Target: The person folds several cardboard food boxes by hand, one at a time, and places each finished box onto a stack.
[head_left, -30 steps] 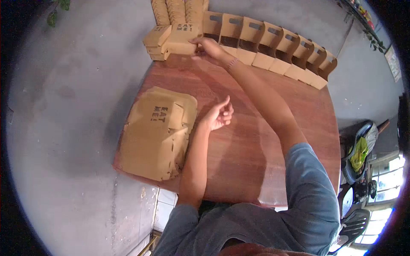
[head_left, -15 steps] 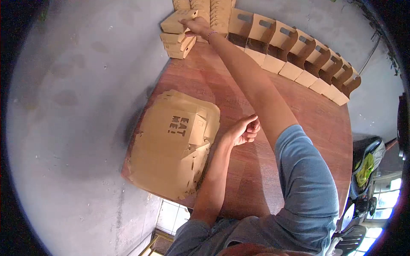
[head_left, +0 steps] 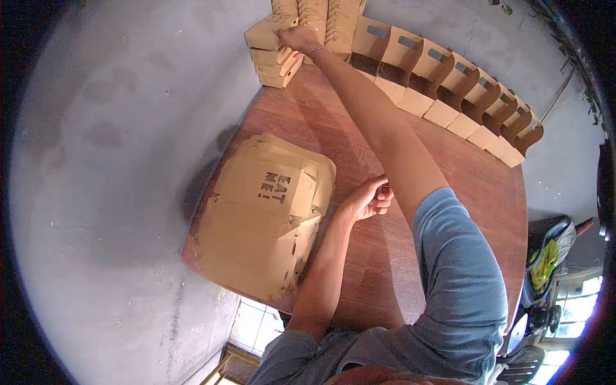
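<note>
My right hand (head_left: 297,40) is stretched to the far left of the table, with its fingers on top of and along the right side of a folded cardboard box (head_left: 264,35). That box lies on top of a short stack of similar boxes (head_left: 276,76). Near the table's middle, my left hand (head_left: 369,199) hovers with its fingers curled in and nothing visible in it. To its left lies a pile of flat, die-cut cardboard sheets (head_left: 240,237); the top one has "EAT ME!" cut or printed on it.
Tall stacks of folded boxes (head_left: 312,16) stand at the back, beside the wall (head_left: 115,173). A row of cardboard carriers with handle holes (head_left: 427,61) curves along the back right edge of the wooden table (head_left: 468,212). A black chair (head_left: 523,366) stands at lower right.
The top box, tilted before, now sits flatter on the stack, with my right hand still at it. My left hand has hardly moved; its fingers are slightly looser. The view has shifted a little.
</note>
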A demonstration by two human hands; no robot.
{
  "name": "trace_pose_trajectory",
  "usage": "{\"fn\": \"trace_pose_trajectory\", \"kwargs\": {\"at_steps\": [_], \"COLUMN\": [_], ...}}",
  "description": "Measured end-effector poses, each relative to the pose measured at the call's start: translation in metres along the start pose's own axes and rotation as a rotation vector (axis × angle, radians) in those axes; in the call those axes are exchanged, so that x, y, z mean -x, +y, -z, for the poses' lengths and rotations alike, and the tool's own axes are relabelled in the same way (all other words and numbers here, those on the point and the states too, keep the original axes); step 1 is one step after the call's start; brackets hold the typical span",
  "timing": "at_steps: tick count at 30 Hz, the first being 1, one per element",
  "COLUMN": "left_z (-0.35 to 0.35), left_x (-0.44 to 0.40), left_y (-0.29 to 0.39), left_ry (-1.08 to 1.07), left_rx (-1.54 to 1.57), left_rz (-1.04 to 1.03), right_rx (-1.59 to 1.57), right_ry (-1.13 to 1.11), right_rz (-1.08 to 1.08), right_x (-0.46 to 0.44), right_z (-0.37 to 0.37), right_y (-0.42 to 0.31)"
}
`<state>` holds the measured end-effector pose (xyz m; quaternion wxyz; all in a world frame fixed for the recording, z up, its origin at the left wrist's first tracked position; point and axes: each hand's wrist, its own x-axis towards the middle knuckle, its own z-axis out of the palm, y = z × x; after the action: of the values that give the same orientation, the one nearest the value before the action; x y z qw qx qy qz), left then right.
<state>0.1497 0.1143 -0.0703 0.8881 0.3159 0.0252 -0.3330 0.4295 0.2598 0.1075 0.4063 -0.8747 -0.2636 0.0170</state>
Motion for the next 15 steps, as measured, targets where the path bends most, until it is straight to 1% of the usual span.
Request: {"fn": "trace_pose_trajectory", "kwargs": {"at_steps": [3,6,8,9,11,12,14,15], "left_z": [-0.001,-0.006,-0.005,-0.006,-0.006,-0.009,-0.014,-0.012], "left_x": [0.000,0.004,0.003,0.003,0.002,0.003,0.007,0.006], "left_y": [0.001,0.003,0.003,0.003,0.002,0.003,0.004,0.004], "left_ry": [-0.026,0.025,0.023,0.024,0.063,0.062,0.140,0.142], "left_rx": [0.022,0.021,0.017,0.018,0.010,0.011,0.051,0.053], "left_rz": [0.005,-0.009,0.008,0.008,0.003,0.002,0.015,0.014], "right_rx": [0.014,-0.017,-0.002,-0.002,0.126,0.127,0.250,0.249], "right_ry": [0.009,0.018,-0.012,-0.013,0.110,0.110,0.529,0.526], "right_rz": [-0.018,-0.061,0.097,0.097,0.129,0.130,0.107,0.108], "right_x": [-0.006,-0.018,-0.025,-0.023,-0.017,-0.012,-0.001,-0.001], "right_z": [-0.002,-0.009,-0.013,-0.012,-0.011,-0.018,-0.037,-0.037], "right_y": [0.002,0.012,0.021,0.020,0.018,0.019,0.022,0.024]}}
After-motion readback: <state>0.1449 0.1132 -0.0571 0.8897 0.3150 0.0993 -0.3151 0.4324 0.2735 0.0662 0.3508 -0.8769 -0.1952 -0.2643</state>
